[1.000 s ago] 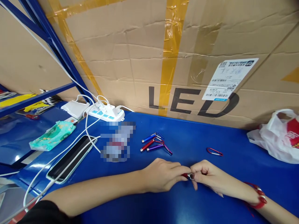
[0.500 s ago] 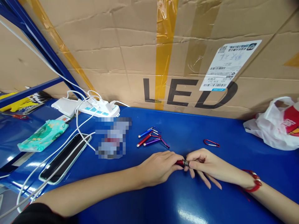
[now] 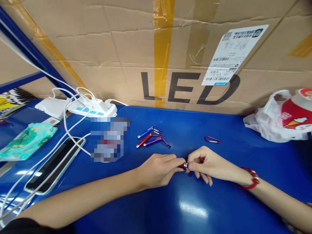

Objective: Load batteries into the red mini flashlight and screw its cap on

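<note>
My left hand (image 3: 162,170) is closed around a small red flashlight (image 3: 181,166), its body mostly hidden by the fingers. At the silver end of that flashlight, my right hand (image 3: 206,164) pinches with thumb and forefinger, the other fingers curled below. What the right fingertips cover cannot be made out. Beyond the left hand lie three similar little flashlights with carabiner clips: a blue one (image 3: 145,133), a red one (image 3: 144,141) and a purple one (image 3: 152,142). A loose red carabiner (image 3: 212,140) rests on the blue table past my right hand.
Behind the blue table (image 3: 146,211) stands a large cardboard box (image 3: 126,48). To the left are a phone (image 3: 52,169), a green packet (image 3: 29,139), a white power strip (image 3: 102,112) with cables and a blurred-out item (image 3: 110,139). A white plastic bag (image 3: 263,123) sits at right.
The view has shifted, so everything appears further left and slightly higher. Both hands stay together on the red flashlight; my right hand's lower fingers have curled in more.
</note>
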The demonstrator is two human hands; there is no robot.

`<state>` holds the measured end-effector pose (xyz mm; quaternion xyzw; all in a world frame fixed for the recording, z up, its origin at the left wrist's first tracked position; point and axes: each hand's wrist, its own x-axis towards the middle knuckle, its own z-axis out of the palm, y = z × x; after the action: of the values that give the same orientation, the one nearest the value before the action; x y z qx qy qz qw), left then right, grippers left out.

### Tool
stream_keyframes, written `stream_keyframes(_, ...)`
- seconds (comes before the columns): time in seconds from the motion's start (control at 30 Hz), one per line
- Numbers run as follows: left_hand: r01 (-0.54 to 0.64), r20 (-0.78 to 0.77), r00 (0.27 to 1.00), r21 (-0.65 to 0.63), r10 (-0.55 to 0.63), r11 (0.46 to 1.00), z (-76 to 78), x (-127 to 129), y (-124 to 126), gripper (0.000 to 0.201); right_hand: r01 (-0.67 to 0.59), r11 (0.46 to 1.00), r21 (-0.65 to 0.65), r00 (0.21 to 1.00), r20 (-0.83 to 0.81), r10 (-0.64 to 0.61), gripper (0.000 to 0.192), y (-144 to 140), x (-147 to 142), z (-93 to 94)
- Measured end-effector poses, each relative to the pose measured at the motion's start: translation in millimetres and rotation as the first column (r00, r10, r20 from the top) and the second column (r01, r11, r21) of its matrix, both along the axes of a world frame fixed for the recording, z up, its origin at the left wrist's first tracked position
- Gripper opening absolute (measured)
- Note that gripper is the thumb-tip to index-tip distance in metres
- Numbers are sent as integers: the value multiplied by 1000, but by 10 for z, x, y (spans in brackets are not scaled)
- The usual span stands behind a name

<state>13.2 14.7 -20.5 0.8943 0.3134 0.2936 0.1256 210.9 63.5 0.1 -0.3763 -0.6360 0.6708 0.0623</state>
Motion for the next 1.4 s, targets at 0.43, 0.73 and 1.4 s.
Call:
stream_keyframes(0.43, -7, -142, 990, 75, 17, 997, 4, 13, 12, 31, 55, 995, 83, 998, -16, -53, 37, -64, -52, -25)
stream_keyframes(0.73, -84, -150, 986, -73, 72, 994, 65, 56, 19, 28, 59, 997, 55, 997, -58, -55, 39, -56, -43, -31)
stream_keyframes(1.4, -226, -68, 974, -213, 216, 951, 82, 67, 34, 18, 306, 945, 115, 951, -89, -297, 36, -80, -85, -13)
